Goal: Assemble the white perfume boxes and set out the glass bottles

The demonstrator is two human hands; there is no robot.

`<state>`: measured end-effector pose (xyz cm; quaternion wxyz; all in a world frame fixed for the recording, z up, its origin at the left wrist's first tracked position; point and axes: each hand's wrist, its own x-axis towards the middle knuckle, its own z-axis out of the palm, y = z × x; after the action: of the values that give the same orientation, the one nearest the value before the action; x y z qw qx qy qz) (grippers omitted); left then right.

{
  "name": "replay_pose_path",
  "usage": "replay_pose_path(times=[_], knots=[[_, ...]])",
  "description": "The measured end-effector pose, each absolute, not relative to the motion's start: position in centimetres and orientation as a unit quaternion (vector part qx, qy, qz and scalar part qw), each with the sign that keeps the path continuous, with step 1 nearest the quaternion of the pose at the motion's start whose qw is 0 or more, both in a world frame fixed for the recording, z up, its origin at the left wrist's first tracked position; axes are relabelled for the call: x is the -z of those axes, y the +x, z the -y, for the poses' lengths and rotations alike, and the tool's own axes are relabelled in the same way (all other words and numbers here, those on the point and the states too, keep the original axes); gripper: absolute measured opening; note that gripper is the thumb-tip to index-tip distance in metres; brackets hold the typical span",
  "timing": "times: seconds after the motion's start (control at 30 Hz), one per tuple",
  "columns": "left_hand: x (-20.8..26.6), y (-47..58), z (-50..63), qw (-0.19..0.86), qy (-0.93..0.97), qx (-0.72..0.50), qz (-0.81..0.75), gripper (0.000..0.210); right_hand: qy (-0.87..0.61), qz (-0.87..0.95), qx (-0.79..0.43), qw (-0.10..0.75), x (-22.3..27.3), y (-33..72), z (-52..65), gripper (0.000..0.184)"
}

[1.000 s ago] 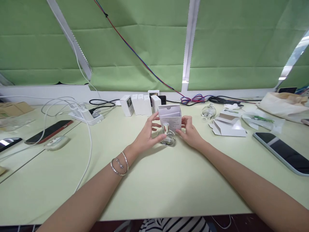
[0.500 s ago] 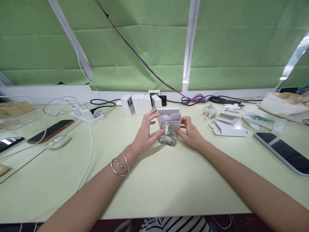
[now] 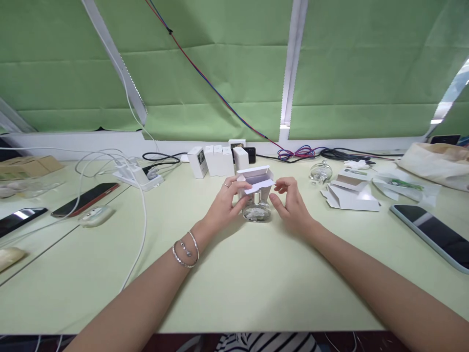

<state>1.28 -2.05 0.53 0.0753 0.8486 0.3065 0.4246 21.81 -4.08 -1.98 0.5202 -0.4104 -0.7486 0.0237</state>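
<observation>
A white carton [image 3: 255, 171] with its top flaps raised stands at the middle of the table. My left hand [image 3: 229, 199] grips its left side, the fingers bent over the front flap. In front of the carton sits a clear glass perfume bottle [image 3: 256, 212] with a silvery neck, upright and close to my left thumb. My right hand [image 3: 291, 203] is just right of the carton, thumb and fingers apart, with nothing between them. Whether a fingertip touches the flap's corner, I cannot tell.
Several white boxes [image 3: 218, 161] line the back. To the right are a second glass bottle [image 3: 320, 172], an opened flattened carton [image 3: 353, 195] and a phone [image 3: 432, 234]. A power strip [image 3: 137, 178] with white cables, and further phones, lie left.
The carton's front flap has tipped toward me, and its opening shows more. My right hand has come off the carton's side, fingers loosened. My left fingers have moved onto the flap.
</observation>
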Motion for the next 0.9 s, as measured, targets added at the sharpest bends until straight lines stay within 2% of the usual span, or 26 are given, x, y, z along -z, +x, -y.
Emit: replay_pose_path(times=[0.07, 0.17, 0.3, 0.37, 0.47, 0.57, 0.7, 0.83, 0.9], knots=[[-0.4, 1.3, 1.9, 0.063, 0.837, -0.439, -0.32, 0.023, -0.381, 0.786, -0.019, 0.486, 1.5, 21.3, 4.8, 0.024], [-0.4, 1.2, 1.6, 0.054, 0.825, -0.451, -0.336, 0.025, -0.365, 0.837, -0.04, 0.406, 1.2, 20.6, 5.6, 0.032], [-0.4, 1.2, 1.6, 0.043, 0.826, -0.453, -0.333, 0.025, -0.371, 0.847, -0.032, 0.379, 1.5, 20.5, 5.5, 0.043], [-0.4, 1.2, 1.6, 0.035, 0.831, -0.451, -0.325, 0.025, -0.341, 0.861, 0.013, 0.377, 1.5, 20.7, 5.4, 0.042], [-0.4, 1.1, 1.6, 0.013, 0.844, -0.447, -0.298, 0.026, -0.216, 0.89, 0.157, 0.37, 0.9, 21.0, 5.5, 0.035], [-0.3, 1.0, 1.6, -0.016, 0.861, -0.439, -0.256, 0.026, -0.111, 0.869, 0.28, 0.393, -0.3, 20.7, 6.3, 0.027], [-0.4, 1.0, 2.0, -0.006, 0.879, -0.423, -0.219, 0.027, -0.034, 0.806, 0.35, 0.477, -1.7, 20.0, 7.8, 0.013], [-0.5, 1.2, 2.5, 0.025, 0.902, -0.391, -0.18, 0.027, -0.076, 0.751, 0.367, 0.545, -2.0, 20.3, 8.2, 0.01], [-0.4, 1.4, 2.5, 0.015, 0.906, -0.39, -0.161, 0.031, -0.13, 0.736, 0.363, 0.557, -1.8, 20.8, 7.8, 0.014]])
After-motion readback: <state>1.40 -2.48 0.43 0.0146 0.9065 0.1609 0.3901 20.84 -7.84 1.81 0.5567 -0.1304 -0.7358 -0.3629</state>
